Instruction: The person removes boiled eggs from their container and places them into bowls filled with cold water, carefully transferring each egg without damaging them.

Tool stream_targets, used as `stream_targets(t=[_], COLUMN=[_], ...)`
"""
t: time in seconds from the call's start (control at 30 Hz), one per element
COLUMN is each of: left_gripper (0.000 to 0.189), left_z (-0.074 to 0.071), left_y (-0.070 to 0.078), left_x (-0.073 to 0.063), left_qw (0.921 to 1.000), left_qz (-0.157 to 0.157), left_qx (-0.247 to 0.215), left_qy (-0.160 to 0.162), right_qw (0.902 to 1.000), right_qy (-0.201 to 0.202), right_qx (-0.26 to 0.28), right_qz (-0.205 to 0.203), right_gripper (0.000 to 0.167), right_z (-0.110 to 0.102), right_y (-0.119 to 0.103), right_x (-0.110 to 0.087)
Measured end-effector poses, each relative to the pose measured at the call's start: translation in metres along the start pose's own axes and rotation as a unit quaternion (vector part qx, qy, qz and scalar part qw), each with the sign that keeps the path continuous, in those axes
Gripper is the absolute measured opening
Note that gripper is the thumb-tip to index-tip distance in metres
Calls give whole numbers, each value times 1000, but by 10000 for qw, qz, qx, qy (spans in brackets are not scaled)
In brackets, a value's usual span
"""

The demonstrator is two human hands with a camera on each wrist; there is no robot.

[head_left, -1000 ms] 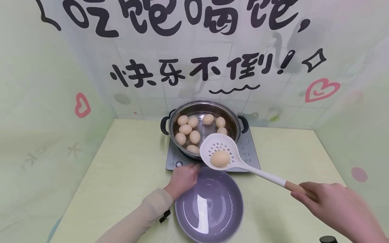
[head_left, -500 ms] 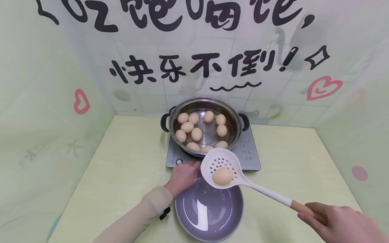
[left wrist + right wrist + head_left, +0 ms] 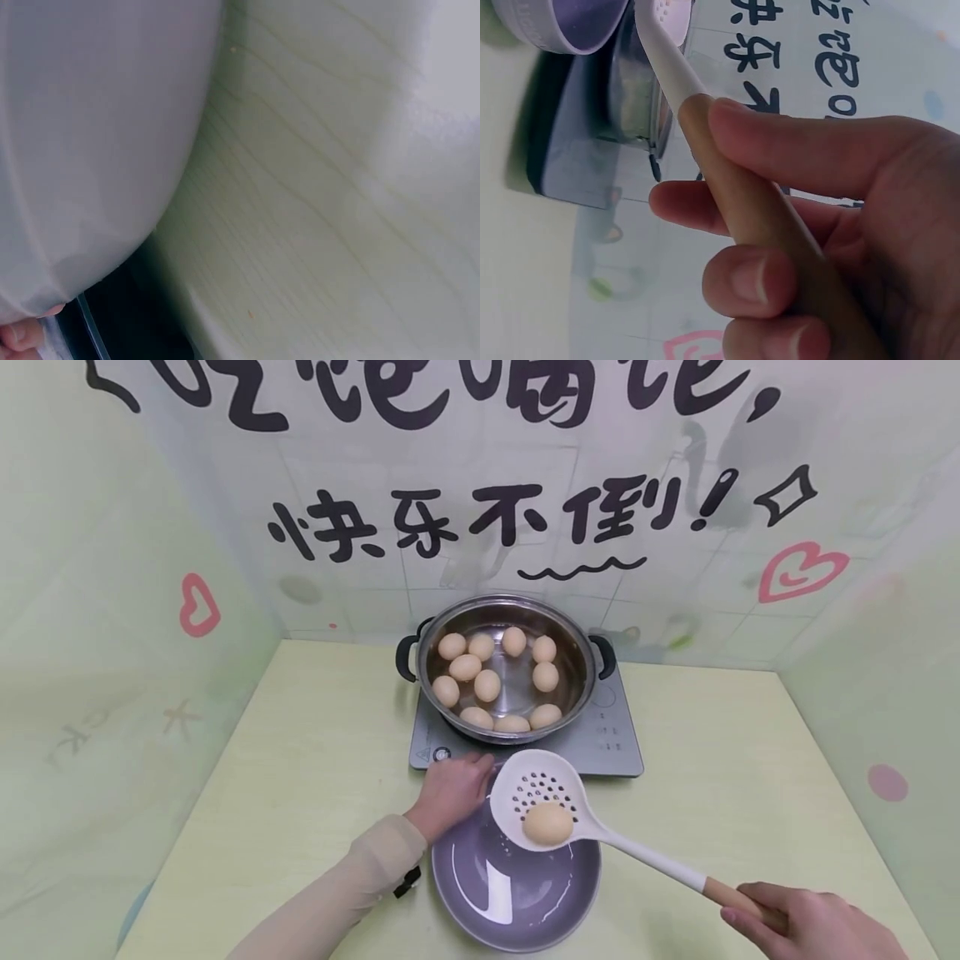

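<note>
Gripping the wooden handle [image 3: 748,204] in the right hand [image 3: 813,922], with thumb and fingers wrapped round it. Bearing one egg [image 3: 548,824] at the far end, ahead and left of the grip, in a white slotted ladle [image 3: 606,836], over the purple-grey bowl [image 3: 551,906] in the head view. Touching that bowl's far-left rim, well left of the grip, with the left hand [image 3: 452,792]; cannot tell whether pinching it.

Probably best to keep the ladle level, lower close to the bowl before any tilt, then ease the egg out gently to avoid a crack. Worth steadying the rim meanwhile.

Can see, farther ahead, a steel pot [image 3: 573,664] with eleven more eggs [image 3: 487,685], standing on a flat cooker [image 3: 600,760].

Can read, on the wall [image 3: 360,610] farthest from the grip, black writing [image 3: 508,522]: "快乐不倒!", under a larger line cut off above. Cannot surely read the raised letters on the bowl's outside, nor the cooker's tiny marks.
</note>
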State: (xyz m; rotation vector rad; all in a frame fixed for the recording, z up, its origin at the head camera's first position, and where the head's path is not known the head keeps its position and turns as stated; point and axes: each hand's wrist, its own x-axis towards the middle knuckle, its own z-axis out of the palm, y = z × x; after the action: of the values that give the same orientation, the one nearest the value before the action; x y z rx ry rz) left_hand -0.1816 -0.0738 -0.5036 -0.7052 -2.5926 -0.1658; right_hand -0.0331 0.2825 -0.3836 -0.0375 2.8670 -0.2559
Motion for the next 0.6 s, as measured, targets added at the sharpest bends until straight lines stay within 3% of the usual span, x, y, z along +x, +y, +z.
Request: stream_targets(t=[0.3, 0.6], left_gripper=[10, 10], left_z=[2, 2], left_y=[-1, 0], left_x=[0, 0], left_qw=[9999, 10000], left_qz=[38, -24], left_qx=[61, 57], left_qy=[117, -14], right_qw=[9992, 9991], right_qy=[-327, -323], right_qx=[202, 276], right_qz=[-63, 75], right_gripper=[17, 16], right_z=[12, 20], right_y=[-6, -11], right_x=[3, 5])
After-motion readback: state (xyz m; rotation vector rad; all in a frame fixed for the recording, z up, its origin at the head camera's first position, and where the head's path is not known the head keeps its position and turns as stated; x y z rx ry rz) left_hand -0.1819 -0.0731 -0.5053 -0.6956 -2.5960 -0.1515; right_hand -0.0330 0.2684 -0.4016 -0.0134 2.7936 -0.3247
